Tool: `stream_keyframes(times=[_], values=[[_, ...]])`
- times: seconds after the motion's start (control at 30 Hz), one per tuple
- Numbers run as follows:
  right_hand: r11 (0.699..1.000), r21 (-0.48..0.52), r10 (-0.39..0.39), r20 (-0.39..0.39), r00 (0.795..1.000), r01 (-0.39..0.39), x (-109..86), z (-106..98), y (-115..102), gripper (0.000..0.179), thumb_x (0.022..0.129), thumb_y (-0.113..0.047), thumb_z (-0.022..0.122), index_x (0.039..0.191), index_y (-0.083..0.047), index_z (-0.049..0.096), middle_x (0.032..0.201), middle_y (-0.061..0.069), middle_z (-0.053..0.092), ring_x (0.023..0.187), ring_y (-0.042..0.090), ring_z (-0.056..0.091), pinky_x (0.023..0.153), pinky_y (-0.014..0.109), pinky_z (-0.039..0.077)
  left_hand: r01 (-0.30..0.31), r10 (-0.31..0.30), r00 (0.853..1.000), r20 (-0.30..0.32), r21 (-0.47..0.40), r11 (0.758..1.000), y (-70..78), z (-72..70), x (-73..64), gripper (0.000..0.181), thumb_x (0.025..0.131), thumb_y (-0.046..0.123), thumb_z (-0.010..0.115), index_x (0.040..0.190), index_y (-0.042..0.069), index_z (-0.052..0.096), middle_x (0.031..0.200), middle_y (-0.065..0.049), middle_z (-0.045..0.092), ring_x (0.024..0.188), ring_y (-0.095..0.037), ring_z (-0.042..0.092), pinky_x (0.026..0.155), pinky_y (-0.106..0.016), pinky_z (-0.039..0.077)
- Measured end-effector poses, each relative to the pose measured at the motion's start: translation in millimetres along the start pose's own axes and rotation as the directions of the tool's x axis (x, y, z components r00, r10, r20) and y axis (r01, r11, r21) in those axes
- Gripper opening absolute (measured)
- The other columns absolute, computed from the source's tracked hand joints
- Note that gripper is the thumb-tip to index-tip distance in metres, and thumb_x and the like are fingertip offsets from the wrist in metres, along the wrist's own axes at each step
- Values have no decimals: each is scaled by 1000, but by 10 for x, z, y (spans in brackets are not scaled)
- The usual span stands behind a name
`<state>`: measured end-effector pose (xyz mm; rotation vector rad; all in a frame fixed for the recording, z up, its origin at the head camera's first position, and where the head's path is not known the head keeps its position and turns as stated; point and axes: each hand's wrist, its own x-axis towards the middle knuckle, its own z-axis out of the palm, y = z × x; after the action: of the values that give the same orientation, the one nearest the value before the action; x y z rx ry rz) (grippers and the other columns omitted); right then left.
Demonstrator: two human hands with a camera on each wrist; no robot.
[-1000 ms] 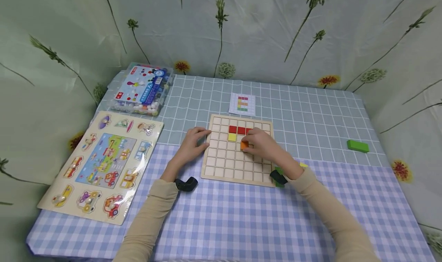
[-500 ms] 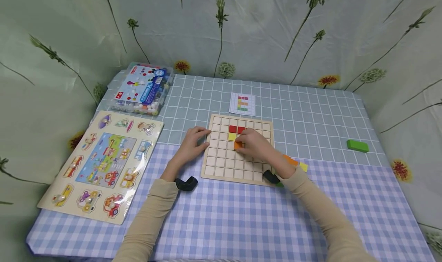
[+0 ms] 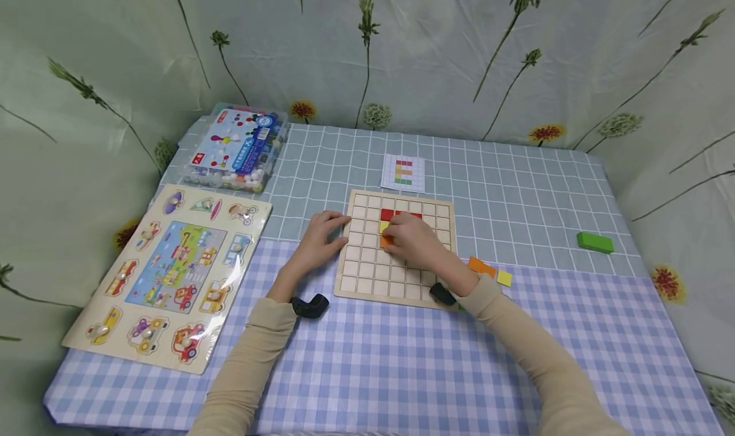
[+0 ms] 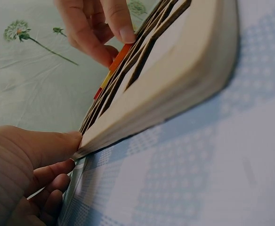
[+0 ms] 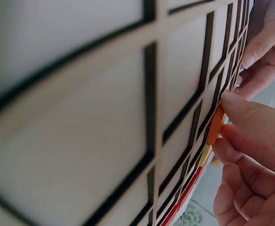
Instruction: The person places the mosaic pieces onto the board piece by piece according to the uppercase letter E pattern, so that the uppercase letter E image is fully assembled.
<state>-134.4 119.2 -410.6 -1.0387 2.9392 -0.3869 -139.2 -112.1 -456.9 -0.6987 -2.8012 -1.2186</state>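
On my head feed the right hand [image 3: 412, 239] pinches an orange tile [image 3: 386, 242] between thumb and fingertips, over the grid board [image 3: 367, 271], left of the board's middle. The tile sits just on the near side of a yellow tile [image 3: 384, 226], with red tiles [image 3: 387, 214] in a row beyond. Its face is mostly covered; from both wrist feeds I get it nearly edge-on, a thin strip lying close to the board's surface. That strip's long axis runs in line with the board's column, pointing through the yellow toward the reds at the far side. I can't tell whether it is fully seated in its cell.

The left hand [image 3: 317, 241] has its thumb and fingers parted, tips touching the board's left edge.

Past the board's far edge on the worktop [image 3: 373, 366] lies a pattern card [image 3: 404, 174]. Loose orange tiles [image 3: 481, 266] and a loose yellow one [image 3: 504, 278] lie just right of the board, a green block [image 3: 594, 242] well right, a picture puzzle [image 3: 146, 334] to its left.
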Motion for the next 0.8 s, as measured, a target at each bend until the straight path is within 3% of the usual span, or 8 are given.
stream_keyframes(times=[0.33,0.5,0.8], values=[[1000,10,10,13,1000,-10,-3,17,-24,22,79,-20,75,94,-4,74,90,7,67,87,20,57,77,30,50,11,-11,1000,19,2,1000,-18,30,-21,41,88,11,64,126,0,57,125,-20,53,117,-37,45,98,-51,38],[999,41,6,-39,999,-4,-68,-25,28,17,80,-15,73,92,-3,74,90,8,69,88,22,58,79,31,50,-1,1,1000,1,-5,1000,-9,30,-29,41,86,10,65,125,-1,58,124,-21,54,115,-37,46,97,-51,38],[997,37,73,-78,994,-70,-269,-125,187,18,79,-11,72,94,-1,73,93,11,70,90,25,60,80,35,52,-12,12,1000,-3,-9,1000,-16,13,-3,42,87,10,65,126,-1,57,125,-21,53,116,-37,45,97,-51,39]])
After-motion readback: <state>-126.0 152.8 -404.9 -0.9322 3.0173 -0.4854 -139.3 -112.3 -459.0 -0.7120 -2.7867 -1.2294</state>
